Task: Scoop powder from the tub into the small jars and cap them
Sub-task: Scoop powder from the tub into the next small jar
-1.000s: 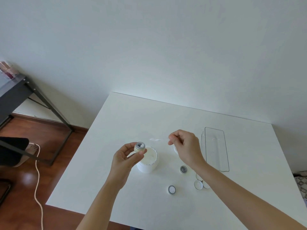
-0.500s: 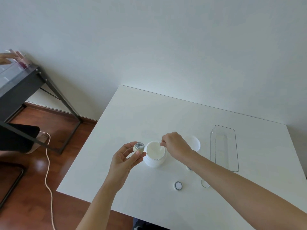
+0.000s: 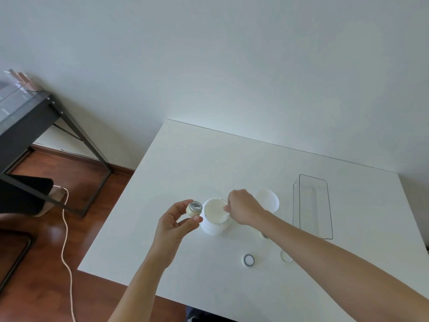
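Floorboards of dark wood fill the far left, with a black-framed side table and a pale cord trailing past a bare foot. Moving onto the white table, we find our left hand raised above the surface, thumb and fingers pinching a small jar whose open mouth tilts toward the tub. Just beside it stands the white tub, open, with pale powder inside. Our right hand hovers over the tub's right rim, fingers curled together; we cannot tell what they pinch, as only a white sliver shows at the fingertips. Behind that hand lies the tub's round white lid. Nearer us rests a small cap, and another small jar peeks from under the right forearm. Farthest right sits a clear rectangular tray.
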Action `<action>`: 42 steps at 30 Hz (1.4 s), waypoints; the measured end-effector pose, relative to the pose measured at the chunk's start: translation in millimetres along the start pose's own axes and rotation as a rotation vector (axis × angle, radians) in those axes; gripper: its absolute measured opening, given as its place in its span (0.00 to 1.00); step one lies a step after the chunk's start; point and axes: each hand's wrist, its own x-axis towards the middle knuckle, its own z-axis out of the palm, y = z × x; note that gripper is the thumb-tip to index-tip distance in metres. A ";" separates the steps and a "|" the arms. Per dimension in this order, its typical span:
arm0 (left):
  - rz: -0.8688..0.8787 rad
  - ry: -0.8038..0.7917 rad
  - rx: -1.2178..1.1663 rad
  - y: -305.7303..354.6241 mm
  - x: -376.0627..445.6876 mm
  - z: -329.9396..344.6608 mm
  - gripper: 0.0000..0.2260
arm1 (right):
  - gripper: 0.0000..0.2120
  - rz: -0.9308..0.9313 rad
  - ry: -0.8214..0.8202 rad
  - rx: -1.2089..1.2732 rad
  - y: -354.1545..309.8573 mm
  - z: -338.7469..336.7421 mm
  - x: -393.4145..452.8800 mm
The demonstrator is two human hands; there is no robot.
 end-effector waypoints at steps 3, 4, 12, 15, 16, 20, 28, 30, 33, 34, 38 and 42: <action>-0.004 0.000 -0.006 -1.7 1.6 -1.0 0.20 | 0.21 0.107 0.041 0.203 10.8 -1.9 -1.7; -0.006 -0.002 -0.005 -2.4 2.0 -1.4 0.20 | 0.19 0.136 0.047 0.257 14.6 -2.8 -2.8; -0.016 0.014 0.047 -9.2 6.7 -1.2 0.19 | 0.13 0.262 0.062 0.591 38.2 -18.5 -17.8; -0.013 0.029 0.048 -10.2 10.0 1.7 0.19 | 0.13 0.257 0.053 0.687 40.9 -29.5 -24.1; -0.014 0.033 0.051 -10.5 11.5 3.1 0.19 | 0.13 0.248 0.046 0.722 40.6 -33.8 -26.7; -0.024 0.033 0.069 -10.9 17.2 11.6 0.17 | 0.12 0.180 0.015 0.892 33.6 -52.6 -37.1; -0.014 -0.043 0.041 2.0 19.2 30.5 0.21 | 0.13 0.145 -0.006 0.898 20.0 -62.3 -44.3; -0.006 -0.061 0.046 5.1 18.3 33.3 0.20 | 0.13 0.155 0.011 0.846 18.3 -59.6 -43.6; 0.000 -0.061 0.052 9.1 17.3 35.8 0.21 | 0.14 0.148 0.083 0.745 16.6 -55.3 -43.6; 0.002 -0.062 0.056 10.0 17.0 36.2 0.21 | 0.14 0.137 0.115 0.712 16.1 -54.4 -44.2; -0.005 -0.063 0.067 10.2 16.7 35.9 0.21 | 0.15 0.093 0.217 0.589 13.9 -55.5 -48.2; -0.012 -0.072 0.090 9.7 16.5 36.0 0.20 | 0.15 0.065 0.259 0.529 13.8 -61.1 -52.9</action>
